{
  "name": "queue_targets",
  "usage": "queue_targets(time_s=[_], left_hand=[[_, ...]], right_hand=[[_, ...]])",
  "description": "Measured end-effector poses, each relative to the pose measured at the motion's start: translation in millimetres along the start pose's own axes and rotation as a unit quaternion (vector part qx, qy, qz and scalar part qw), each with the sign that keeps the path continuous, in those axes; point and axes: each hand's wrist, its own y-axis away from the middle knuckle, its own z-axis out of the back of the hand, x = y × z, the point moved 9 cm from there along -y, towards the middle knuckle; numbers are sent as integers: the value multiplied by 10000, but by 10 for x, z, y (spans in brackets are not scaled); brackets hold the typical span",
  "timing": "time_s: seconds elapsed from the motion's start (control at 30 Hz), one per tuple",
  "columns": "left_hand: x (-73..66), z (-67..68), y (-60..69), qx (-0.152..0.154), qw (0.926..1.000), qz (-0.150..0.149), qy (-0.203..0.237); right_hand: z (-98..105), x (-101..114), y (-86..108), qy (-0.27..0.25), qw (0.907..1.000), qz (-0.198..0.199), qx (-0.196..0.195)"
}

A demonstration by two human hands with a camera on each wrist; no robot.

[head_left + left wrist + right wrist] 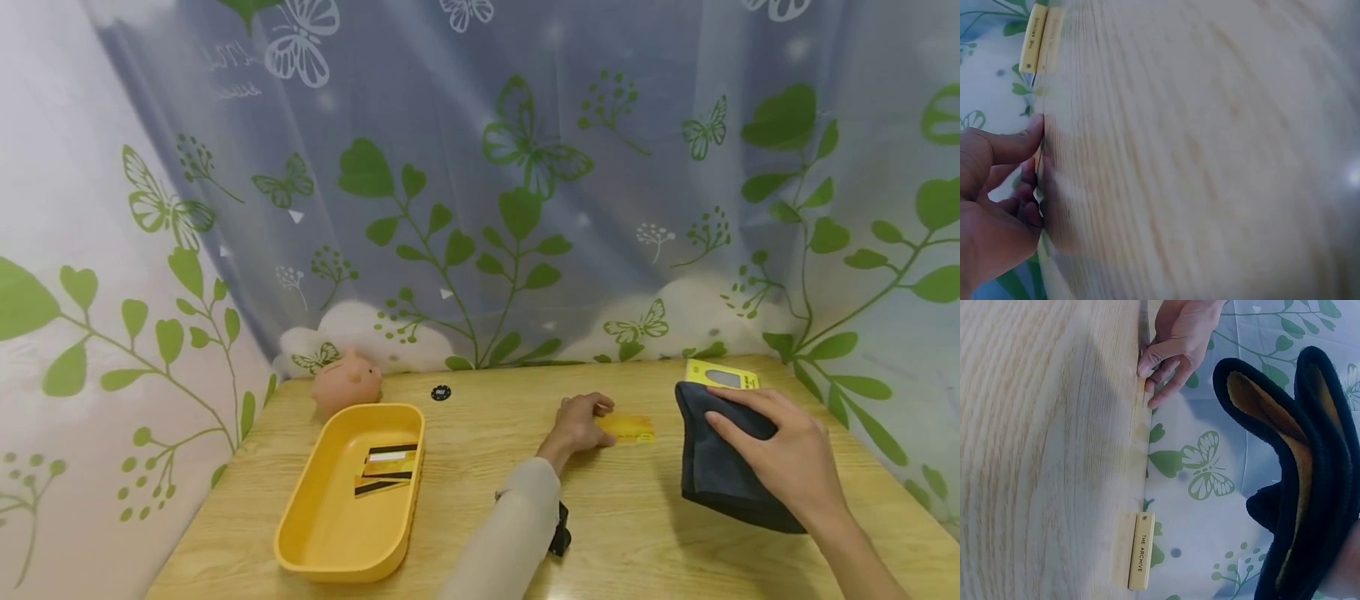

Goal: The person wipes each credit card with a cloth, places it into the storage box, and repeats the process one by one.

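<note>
In the head view my left hand (579, 423) is at the near-left end of a flat yellow card (633, 429) on the table. Its curled fingers and thumb take the card by opposite edges; the left wrist view shows the fingertips down at the tabletop. My right hand (787, 450) grips a folded dark blue cloth item (723, 467), held above the table on the right. In the right wrist view this cloth item (1310, 481) has a tan lining and open folds; its exact kind is unclear. Behind it stands a yellow box (722, 374) marked "THE ARCHIVE".
A yellow tray (330, 533) on the left holds several yellow-and-black cards (386, 468). Behind it sits a pink piggy bank (347, 383), with a black round chip (441, 392) to its right. A patterned curtain (480, 250) borders the wooden table (495, 458).
</note>
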Motion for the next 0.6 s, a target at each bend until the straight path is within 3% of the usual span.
queue_targets(time_s=[0.2,0.33,0.6], left_hand=[[7,-24,28,270,9981,229,-510],[5,-34,54,362,9976,237,-546],[-24,23,85,96,9994,-287,-146]], right_hand=[[-4,13,0,-12,10000,40,-16],[-9,18,1,-21,10000,63,-24],[-23,30,13,-51,9999,80,-96]])
